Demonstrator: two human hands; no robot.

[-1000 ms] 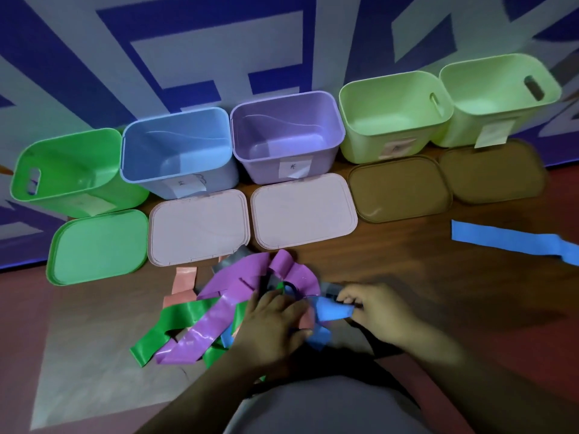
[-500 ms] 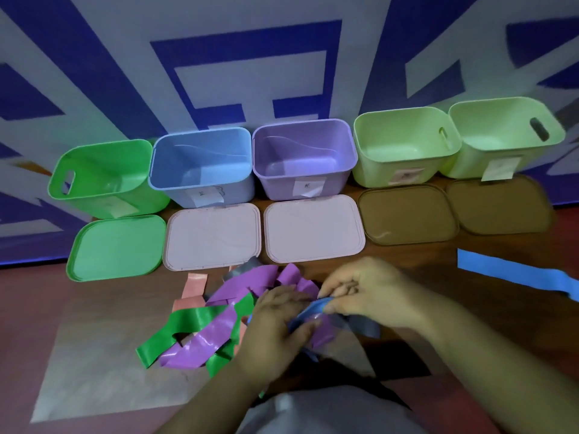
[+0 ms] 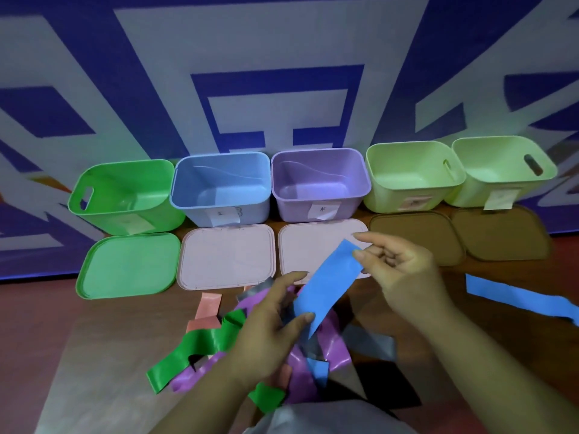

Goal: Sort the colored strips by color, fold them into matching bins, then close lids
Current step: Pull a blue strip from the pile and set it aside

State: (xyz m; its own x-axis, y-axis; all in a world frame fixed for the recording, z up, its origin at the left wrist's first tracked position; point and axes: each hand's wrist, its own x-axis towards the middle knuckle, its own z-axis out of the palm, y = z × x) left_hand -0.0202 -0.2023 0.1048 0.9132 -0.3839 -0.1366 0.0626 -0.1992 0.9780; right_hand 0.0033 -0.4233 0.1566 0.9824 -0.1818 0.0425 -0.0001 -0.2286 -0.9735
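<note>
pinching blue strip [image 3: 326,286], two-handed

- There is one view, from a wide-angle camera worn on the person's head.
- It faces forward and down over the brown surface [image 3: 125,324] toward the patterned wall [image 3: 282,42]; straight lines bend near the frame edges.
- Closest to the lens, low and central, are the left hand [image 3: 269,327] and right hand [image 3: 401,274], each pinching the blue strip [image 3: 326,286].
- The purple bin [image 3: 291,208] and its row sit farther off, across mid-frame, against the wall.
</note>
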